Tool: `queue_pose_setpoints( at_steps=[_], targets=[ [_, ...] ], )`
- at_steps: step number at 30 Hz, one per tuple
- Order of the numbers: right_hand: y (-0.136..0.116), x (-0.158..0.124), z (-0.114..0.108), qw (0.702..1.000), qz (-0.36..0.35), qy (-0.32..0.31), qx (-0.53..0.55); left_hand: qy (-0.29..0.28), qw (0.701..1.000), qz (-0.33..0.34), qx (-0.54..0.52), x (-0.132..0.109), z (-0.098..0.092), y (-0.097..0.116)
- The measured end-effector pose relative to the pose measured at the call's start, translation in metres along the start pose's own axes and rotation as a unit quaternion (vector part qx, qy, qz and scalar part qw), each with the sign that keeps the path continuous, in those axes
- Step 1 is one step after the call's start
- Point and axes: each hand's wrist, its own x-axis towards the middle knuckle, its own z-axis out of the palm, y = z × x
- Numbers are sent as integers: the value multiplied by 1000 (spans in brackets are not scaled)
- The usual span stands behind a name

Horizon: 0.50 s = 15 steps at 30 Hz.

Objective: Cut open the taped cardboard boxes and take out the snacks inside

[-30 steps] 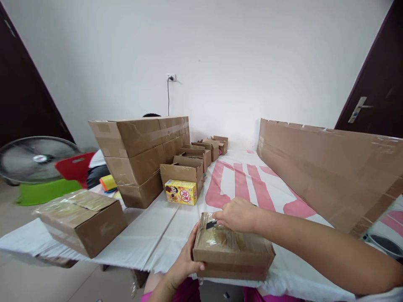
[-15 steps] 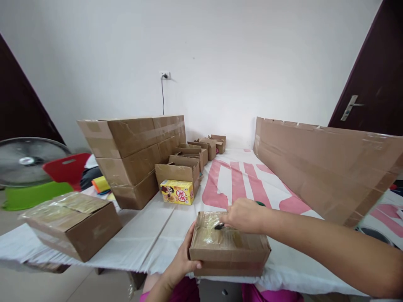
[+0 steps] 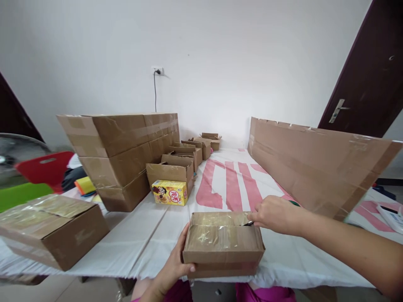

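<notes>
A taped cardboard box (image 3: 224,243) sits at the table's near edge. My left hand (image 3: 176,260) grips its left side, the thumb on the front face and the fingers behind the edge. My right hand (image 3: 273,214) is closed round a thin dark blade (image 3: 248,223), whose handle is mostly hidden in the fingers. The blade's tip meets the taped seam near the box's right end. Something green (image 3: 294,203) shows just behind my right wrist. Clear wrinkled tape covers the left part of the box top.
A yellow snack box (image 3: 169,193) stands before a row of open cartons (image 3: 170,170). Stacked cardboard boxes (image 3: 122,163) rise at left, and another taped box (image 3: 53,230) lies nearer. A long cardboard panel (image 3: 315,163) borders the right side of the cloth-covered table (image 3: 151,235).
My right hand and the blade have moved right along the box top, from the left part of the seam toward its right end. My left hand keeps its hold. The view has turned slightly right.
</notes>
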Motion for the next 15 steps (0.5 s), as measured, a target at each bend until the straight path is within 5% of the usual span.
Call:
queue_pose_setpoints(
  at_steps=[8,12,15],
  targets=[
    [-1,-35,11,990,50,51,124,-13,1000,-9,-18,-2,1,4],
    [-8,-50,9,952,26,84,292,-7,1000,-8,-24,-2,1,6],
    [-26,-56,6,951,6,70,302,16,1000,-11,-1,-1,3,11]
  ],
)
